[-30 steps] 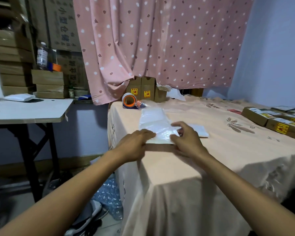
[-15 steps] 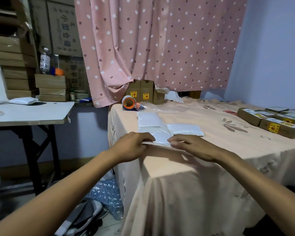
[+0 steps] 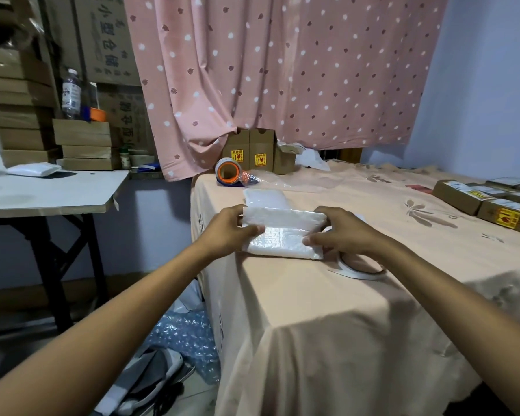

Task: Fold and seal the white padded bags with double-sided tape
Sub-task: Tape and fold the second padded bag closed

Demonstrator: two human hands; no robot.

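Grip: left hand [image 3: 230, 231] and right hand [image 3: 341, 234] pinched the bag [image 3: 282, 235] by its ends; it lay between them, half folded. Best practice: press fold flat, edges square. Tape [image 3: 357, 270] lay just behind right hand.

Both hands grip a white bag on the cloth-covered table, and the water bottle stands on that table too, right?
No: the head view shows the bottle on stacked boxes at left, off that table. The left hand and right hand do grip the bag.
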